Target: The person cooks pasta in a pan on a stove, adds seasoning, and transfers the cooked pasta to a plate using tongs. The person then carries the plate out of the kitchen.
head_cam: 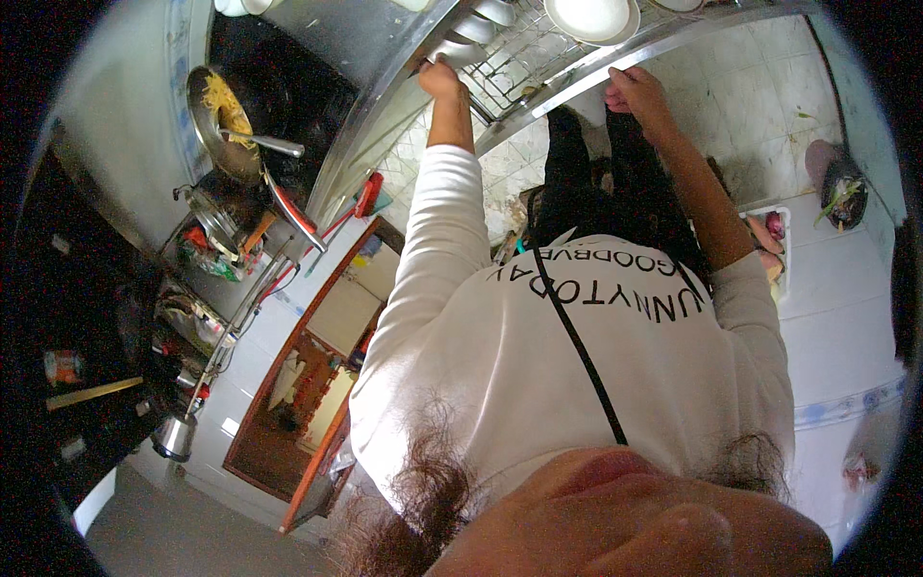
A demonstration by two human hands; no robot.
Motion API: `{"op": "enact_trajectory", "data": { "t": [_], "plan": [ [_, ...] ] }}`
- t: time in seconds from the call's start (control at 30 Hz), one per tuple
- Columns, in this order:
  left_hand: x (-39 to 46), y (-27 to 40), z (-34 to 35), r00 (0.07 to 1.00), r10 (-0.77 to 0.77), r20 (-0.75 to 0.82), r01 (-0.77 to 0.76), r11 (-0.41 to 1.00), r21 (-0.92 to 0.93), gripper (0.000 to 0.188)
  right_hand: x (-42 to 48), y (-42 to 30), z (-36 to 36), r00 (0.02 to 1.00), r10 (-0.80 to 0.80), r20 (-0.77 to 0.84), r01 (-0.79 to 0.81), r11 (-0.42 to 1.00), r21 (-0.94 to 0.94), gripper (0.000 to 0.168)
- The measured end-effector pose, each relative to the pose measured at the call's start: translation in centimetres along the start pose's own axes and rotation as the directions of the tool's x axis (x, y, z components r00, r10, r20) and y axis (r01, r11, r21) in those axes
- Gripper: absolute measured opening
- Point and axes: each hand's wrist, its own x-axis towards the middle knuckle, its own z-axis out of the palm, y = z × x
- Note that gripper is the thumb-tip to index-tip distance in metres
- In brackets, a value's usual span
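Note:
My left hand (441, 78) is curled at the rim of a pull-out wire dish rack (505, 76), beside stacked bowls (472, 52); whether its fingers grip anything is hidden. Just outside the drawer's metal front edge (584, 81), my right hand (636, 94) hangs with loosely bent fingers and nothing visible in it. White bowls (593, 16) stand in the rack near its right part. To the left, a wok (220, 141) on the stove holds yellow shredded food (223, 108) and a metal spatula (277, 144).
A metal counter edge (375, 83) runs beside my left arm. A red-handled knife or similar tool (292, 209) and a red brush (370, 193) are at left. At right are a white tray of vegetables (786, 245) and a dark container (844, 195) on the floor.

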Motion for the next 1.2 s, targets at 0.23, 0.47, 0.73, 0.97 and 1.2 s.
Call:
{"op": "enact_trajectory", "data": {
  "t": [0.23, 0.47, 0.73, 0.97, 1.2],
  "plan": [
    [-9.6, 5.2, -2.5, 0.972, -0.221, -0.084, 0.201, 0.960, -0.195, 0.005, 1.5, 1.1, 0.2, 0.997, 0.053, 0.054, -0.047, 0.993, -0.108, 0.040],
    [-15.8, 11.9, -6.8, 0.857, -0.515, 0.023, 0.484, 0.789, -0.377, 0.015, -0.7, -1.2, 1.2, 0.999, -0.018, 0.034, 0.023, 0.988, -0.155, 0.056],
    [-23.7, 25.4, -11.8, 0.989, -0.114, 0.095, 0.135, 0.958, -0.254, 0.014, 2.5, -1.5, 1.5, 1.000, 0.017, 0.020, -0.015, 0.991, -0.136, 0.038],
    [-18.6, 28.5, -8.3, 0.442, 0.836, 0.324, -0.764, 0.162, 0.624, 0.010, 8.1, -8.2, 2.1, 0.979, 0.077, 0.190, 0.010, 0.907, -0.421, 0.037],
    [-11.8, 24.3, -5.1, 0.378, 0.791, 0.481, -0.681, -0.115, 0.723, 0.007, 1.5, -14.9, 4.3, 0.925, -0.204, 0.320, 0.336, 0.831, -0.444, 0.027]
  ]
}}
